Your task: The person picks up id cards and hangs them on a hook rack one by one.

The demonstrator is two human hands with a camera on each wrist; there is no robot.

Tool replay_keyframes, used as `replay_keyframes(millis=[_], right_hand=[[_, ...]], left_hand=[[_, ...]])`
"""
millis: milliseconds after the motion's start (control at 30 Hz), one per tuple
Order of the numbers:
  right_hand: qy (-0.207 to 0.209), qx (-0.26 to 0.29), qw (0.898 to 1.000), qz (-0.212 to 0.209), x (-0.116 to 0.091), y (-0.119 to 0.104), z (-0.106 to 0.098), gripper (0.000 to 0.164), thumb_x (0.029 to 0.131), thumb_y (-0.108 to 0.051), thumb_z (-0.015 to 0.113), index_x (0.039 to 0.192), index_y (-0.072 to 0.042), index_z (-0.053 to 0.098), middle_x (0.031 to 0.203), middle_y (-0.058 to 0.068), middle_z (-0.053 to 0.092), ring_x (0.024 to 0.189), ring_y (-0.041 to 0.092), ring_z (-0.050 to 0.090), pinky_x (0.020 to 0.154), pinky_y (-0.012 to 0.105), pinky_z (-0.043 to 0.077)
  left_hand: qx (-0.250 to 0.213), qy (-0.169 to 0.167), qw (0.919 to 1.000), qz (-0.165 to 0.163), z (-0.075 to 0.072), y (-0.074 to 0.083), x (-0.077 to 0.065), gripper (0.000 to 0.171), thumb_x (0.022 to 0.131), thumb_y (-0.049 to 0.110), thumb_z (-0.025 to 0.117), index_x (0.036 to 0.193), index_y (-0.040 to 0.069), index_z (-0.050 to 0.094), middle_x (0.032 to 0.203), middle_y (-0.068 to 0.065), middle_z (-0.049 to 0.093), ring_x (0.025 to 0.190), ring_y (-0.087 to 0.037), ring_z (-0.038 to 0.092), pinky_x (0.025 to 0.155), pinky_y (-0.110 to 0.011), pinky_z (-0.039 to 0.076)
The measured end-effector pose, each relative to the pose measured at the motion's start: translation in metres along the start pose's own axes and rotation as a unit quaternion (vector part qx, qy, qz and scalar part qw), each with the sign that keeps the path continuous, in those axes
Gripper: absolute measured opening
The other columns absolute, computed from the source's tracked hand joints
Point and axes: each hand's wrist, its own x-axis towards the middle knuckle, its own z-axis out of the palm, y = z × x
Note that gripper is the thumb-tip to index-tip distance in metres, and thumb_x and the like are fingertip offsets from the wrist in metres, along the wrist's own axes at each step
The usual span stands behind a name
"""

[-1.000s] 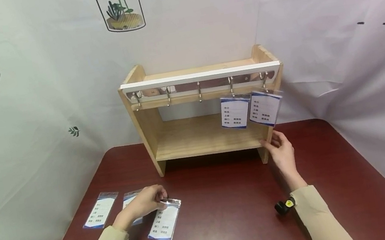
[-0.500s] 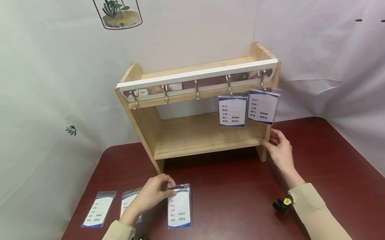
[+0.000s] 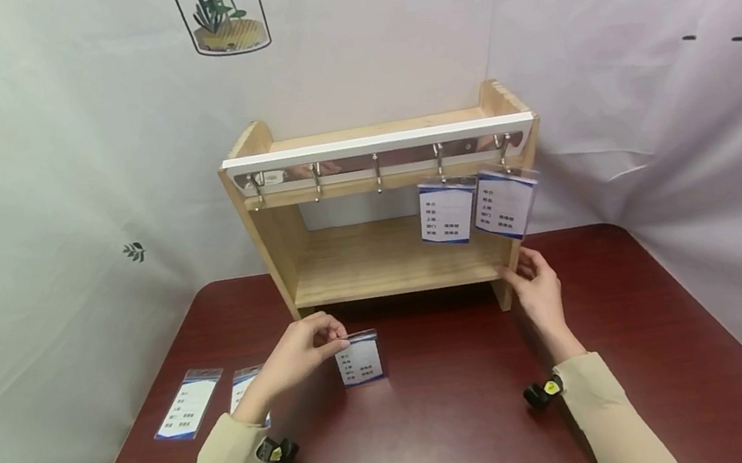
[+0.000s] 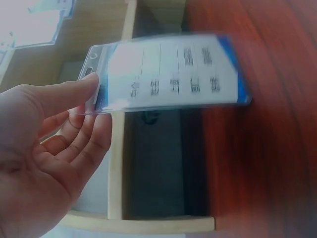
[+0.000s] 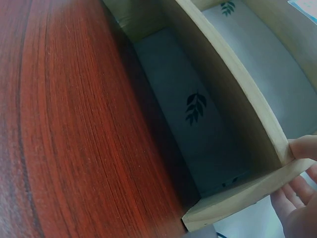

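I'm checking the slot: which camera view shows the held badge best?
The left wrist view: the badge appears large, its slot visible beside the thumb, though its print is blurred. The head view shows it small, with the left hand at one upper corner. The right wrist view does not show it.

You face a pale, creased backdrop [image 3: 376, 36] printed with plants [image 3: 210, 15] and a sprig [image 3: 134, 252], behind a dark red counter [image 3: 446, 430].
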Motion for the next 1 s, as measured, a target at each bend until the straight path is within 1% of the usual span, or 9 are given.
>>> replay_keyframes(millis=[167,400,533,633,767,933,1000], right_hand=[[0.003,-0.004,1.000,-0.002,0.000,0.000,0.000,0.052,0.093,-0.018,0.075,0.139,-0.003,0.054,0.136,0.018,0.060,0.122,0.028,0.059,0.079,0.015,0.046],[0.004,-0.001,1.000,-0.006,0.001,0.001,0.001,0.052,0.093,-0.018,0.075,0.138,-0.003,0.054,0.135,0.018,0.060,0.121,0.028,0.059,0.077,0.012,0.045],[0.005,-0.003,1.000,-0.008,0.001,0.001,0.000,0.052,0.093,-0.018,0.075,0.138,-0.003,0.054,0.135,0.018,0.060,0.122,0.028,0.059,0.077,0.011,0.045],[0.005,-0.003,1.000,-0.011,0.001,0.002,0.000,0.051,0.093,-0.017,0.075,0.138,-0.003,0.054,0.136,0.018,0.060,0.122,0.028,0.059,0.078,0.011,0.045],[0.003,0.000,1.000,-0.011,0.002,0.002,0.001,0.051,0.093,-0.017,0.075,0.137,-0.002,0.055,0.135,0.018,0.060,0.122,0.028,0.059,0.078,0.011,0.046],[0.002,0.004,1.000,-0.009,0.001,0.002,0.001,0.051,0.093,-0.018,0.075,0.137,-0.002,0.054,0.135,0.018,0.061,0.122,0.027,0.059,0.079,0.012,0.046],[0.002,0.001,1.000,-0.009,0.002,0.002,0.000,0.051,0.093,-0.018,0.075,0.137,-0.002,0.054,0.135,0.018,0.061,0.122,0.027,0.059,0.080,0.014,0.047]], left_hand=[[-0.006,0.022,0.9997,0.009,-0.003,0.010,0.005,0.006,0.091,0.011,0.076,0.092,0.013,0.070,0.085,0.007,0.061,0.079,-0.010,0.060,0.070,-0.026,0.052],[-0.013,0.062,0.9979,0.009,-0.009,0.024,0.017,0.005,0.091,0.012,0.076,0.092,0.012,0.072,0.085,0.005,0.062,0.081,-0.012,0.060,0.071,-0.027,0.054],[-0.021,0.076,0.9968,0.014,-0.012,0.030,0.027,0.005,0.091,0.014,0.076,0.094,0.013,0.072,0.088,0.005,0.064,0.084,-0.012,0.061,0.075,-0.030,0.055],[-0.031,0.085,0.9955,0.026,-0.015,0.036,0.036,0.005,0.092,0.013,0.076,0.095,0.012,0.072,0.090,0.003,0.064,0.086,-0.013,0.062,0.077,-0.034,0.056],[-0.041,0.102,0.9931,0.039,-0.019,0.047,0.046,0.005,0.092,0.013,0.075,0.095,0.013,0.071,0.092,0.003,0.064,0.087,-0.014,0.062,0.077,-0.038,0.057],[-0.045,0.123,0.9901,0.050,-0.024,0.060,0.056,0.005,0.093,0.015,0.074,0.095,0.014,0.070,0.094,0.004,0.067,0.086,-0.014,0.063,0.078,-0.038,0.057],[-0.047,0.132,0.9887,0.054,-0.027,0.065,0.060,0.005,0.094,0.016,0.074,0.096,0.014,0.070,0.093,0.003,0.068,0.085,-0.014,0.064,0.079,-0.037,0.056]])
